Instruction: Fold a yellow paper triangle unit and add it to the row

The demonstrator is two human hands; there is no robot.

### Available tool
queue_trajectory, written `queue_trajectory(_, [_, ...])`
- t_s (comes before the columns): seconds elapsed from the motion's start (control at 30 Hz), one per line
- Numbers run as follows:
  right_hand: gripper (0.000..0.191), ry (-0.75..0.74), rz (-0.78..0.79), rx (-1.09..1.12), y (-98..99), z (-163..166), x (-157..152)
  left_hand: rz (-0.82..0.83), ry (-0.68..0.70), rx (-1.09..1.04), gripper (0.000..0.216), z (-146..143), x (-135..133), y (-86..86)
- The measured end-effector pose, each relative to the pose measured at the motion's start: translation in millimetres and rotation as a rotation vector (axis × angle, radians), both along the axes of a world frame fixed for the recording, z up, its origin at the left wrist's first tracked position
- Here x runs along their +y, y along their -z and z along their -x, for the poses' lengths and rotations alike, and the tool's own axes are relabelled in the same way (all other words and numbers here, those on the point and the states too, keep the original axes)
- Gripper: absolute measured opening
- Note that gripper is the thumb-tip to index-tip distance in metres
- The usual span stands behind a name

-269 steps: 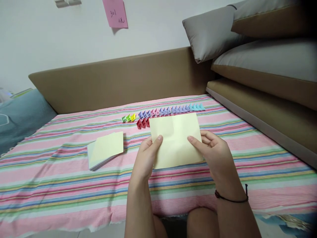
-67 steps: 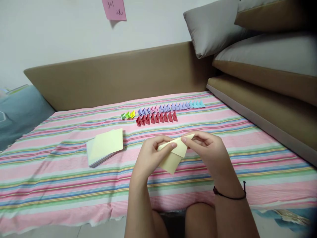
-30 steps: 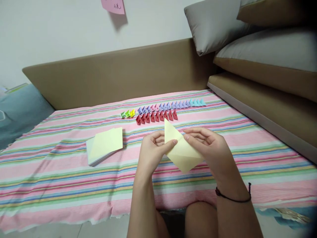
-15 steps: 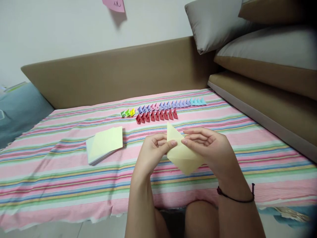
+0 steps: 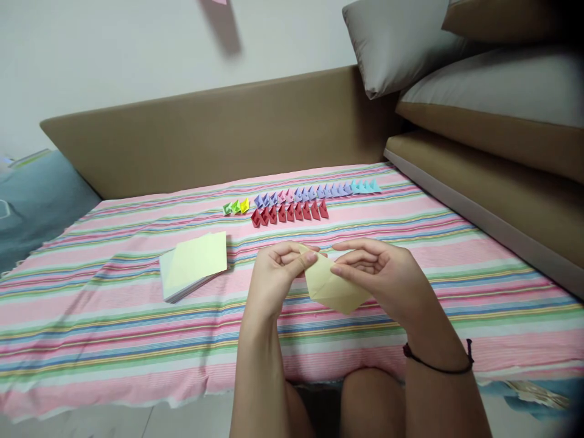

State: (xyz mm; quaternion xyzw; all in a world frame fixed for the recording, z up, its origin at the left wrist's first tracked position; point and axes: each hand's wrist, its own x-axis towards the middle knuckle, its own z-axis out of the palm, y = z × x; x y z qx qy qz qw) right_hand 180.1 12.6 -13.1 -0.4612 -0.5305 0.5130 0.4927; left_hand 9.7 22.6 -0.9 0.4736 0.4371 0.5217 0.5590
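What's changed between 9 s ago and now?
The pale yellow sheet, held spread open before, is now folded into a smaller, angled shape. Left hand and right hand hold it in both moments; neither has let go. The view tilted down, so only a sliver of the pink note shows. Unchanged: paper stack, and the red folded pieces visible then.

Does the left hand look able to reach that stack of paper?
Probably yes: the stack of paper lies left of the left hand, with only striped cloth visible between, but the hand is pinching the folded sheet.
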Motion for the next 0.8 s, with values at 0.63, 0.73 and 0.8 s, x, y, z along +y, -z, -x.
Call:
queue_trajectory(0.63, [0.037, -0.023, 0.089, -0.009, 9.5, 4, 10, 0.009, -0.176, 0.016, 0.028, 0, 10, 9.3])
queue_trajectory(0.73, [0.037, -0.052, 0.189, -0.013, 15.8, 5, 17, 0.024, -0.215, 0.168, 0.027, 3, 18, 19.8])
queue_trajectory(0.8, [0.035, -0.094, 0.245, -0.004, 19.9, 7, 22, 0.025, -0.283, 0.258, 0.025, 6, 24, 27.7])
